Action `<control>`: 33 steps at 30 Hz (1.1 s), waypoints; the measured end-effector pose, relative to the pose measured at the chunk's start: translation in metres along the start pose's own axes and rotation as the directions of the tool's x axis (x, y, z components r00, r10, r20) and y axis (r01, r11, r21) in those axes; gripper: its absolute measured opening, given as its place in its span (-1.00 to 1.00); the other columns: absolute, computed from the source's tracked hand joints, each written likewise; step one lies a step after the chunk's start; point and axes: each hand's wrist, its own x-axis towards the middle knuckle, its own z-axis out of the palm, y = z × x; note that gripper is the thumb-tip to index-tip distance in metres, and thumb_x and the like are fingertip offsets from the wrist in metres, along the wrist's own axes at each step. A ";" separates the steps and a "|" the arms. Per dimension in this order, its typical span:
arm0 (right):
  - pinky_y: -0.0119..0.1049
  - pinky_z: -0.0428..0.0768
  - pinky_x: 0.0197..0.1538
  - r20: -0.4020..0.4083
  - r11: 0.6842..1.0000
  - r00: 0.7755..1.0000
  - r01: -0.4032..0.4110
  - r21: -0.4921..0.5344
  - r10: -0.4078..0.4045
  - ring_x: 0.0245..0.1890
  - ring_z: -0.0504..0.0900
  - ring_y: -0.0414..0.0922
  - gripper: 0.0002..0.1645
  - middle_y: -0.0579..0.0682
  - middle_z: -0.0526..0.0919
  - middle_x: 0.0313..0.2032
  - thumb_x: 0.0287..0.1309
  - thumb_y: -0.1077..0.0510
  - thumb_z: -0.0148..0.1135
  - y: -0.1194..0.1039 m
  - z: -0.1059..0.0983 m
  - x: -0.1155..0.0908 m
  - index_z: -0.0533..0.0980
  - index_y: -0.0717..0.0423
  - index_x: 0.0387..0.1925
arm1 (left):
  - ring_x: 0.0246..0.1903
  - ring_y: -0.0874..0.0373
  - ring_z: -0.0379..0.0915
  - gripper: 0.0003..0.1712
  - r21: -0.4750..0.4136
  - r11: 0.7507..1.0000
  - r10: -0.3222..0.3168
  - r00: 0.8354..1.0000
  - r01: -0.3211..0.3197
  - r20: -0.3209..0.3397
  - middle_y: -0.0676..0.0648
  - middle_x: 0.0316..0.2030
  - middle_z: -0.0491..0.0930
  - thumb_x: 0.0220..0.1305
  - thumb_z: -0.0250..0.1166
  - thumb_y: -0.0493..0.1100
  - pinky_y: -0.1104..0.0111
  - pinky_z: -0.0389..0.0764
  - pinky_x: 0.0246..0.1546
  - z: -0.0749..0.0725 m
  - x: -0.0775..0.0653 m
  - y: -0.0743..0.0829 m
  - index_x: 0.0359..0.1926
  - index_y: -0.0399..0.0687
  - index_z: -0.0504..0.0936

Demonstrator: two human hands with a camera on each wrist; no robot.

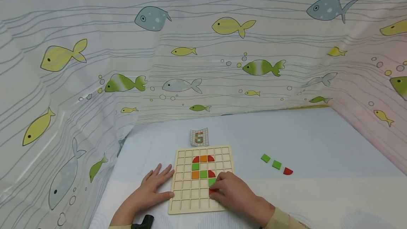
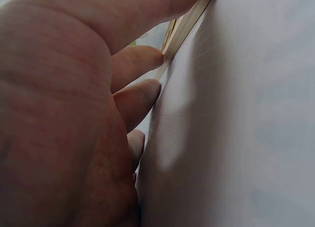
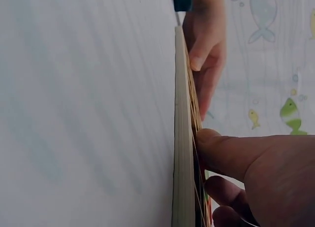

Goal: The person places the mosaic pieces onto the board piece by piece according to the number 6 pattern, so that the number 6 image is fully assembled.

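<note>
A pale wooden grid board (image 1: pixel 186 205) lies on the table, partly filled with coloured tiles. My left hand (image 1: pixel 152 186) rests flat beside it, fingers spread, with thumb and fingertips at its left edge. Over the lower right cells, my right hand (image 1: pixel 235 194) pinches a red piece (image 1: pixel 211 192) between thumb and fingers, low at the grid. Most of that piece is hidden by the fingers. Just above it sits a green square (image 1: pixel 212 182), then a red quarter-circle (image 1: pixel 211 174). An orange square (image 1: pixel 195 175) and a green square (image 1: pixel 203 174) continue that row leftward.
Beyond the board lies a small pattern card (image 1: pixel 199 137) showing a coloured figure. To the right are two loose green squares (image 1: pixel 276 164) and a red quarter-circle (image 1: pixel 288 171). A fish-print curtain (image 1: pixel 197 66) surrounds the table at the back and sides.
</note>
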 end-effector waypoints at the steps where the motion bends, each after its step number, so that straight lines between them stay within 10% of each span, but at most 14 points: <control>1: -0.49 0.47 -0.24 0.001 1.000 1.000 0.006 0.002 -0.006 -0.31 0.40 -0.35 -0.82 -0.31 0.53 -0.33 0.16 0.04 0.42 -0.001 0.000 0.000 0.77 -0.06 -0.20 | 0.50 -0.22 -0.33 -0.04 0.000 1.000 -0.001 1.000 0.001 0.000 -0.02 0.49 0.12 0.17 0.32 0.35 -0.17 -0.29 0.35 0.000 0.000 0.000 0.46 -0.04 0.32; 12: -0.36 0.55 -0.07 0.019 0.994 0.998 -0.068 0.090 0.067 -0.15 0.48 -0.31 -0.66 -0.32 0.57 -0.19 0.19 -0.04 0.38 0.008 -0.011 -0.017 0.71 -0.08 -0.01 | 0.50 -0.19 -0.35 -0.04 -0.016 1.000 -0.005 1.000 0.005 0.009 0.01 0.50 0.10 0.17 0.31 0.36 -0.16 -0.31 0.36 0.003 0.001 -0.002 0.47 0.00 0.31; 33: -0.36 0.59 -0.23 -0.276 0.977 0.938 -0.190 0.098 0.211 -0.31 0.54 -0.31 -0.63 -0.32 0.65 -0.14 0.08 0.03 0.50 0.072 -0.046 -0.073 0.70 -0.07 -0.03 | 0.50 -0.20 -0.33 -0.03 0.013 1.000 -0.011 1.000 0.011 0.003 0.01 0.49 0.11 0.15 0.30 0.39 -0.16 -0.28 0.37 0.001 0.001 -0.002 0.46 0.00 0.33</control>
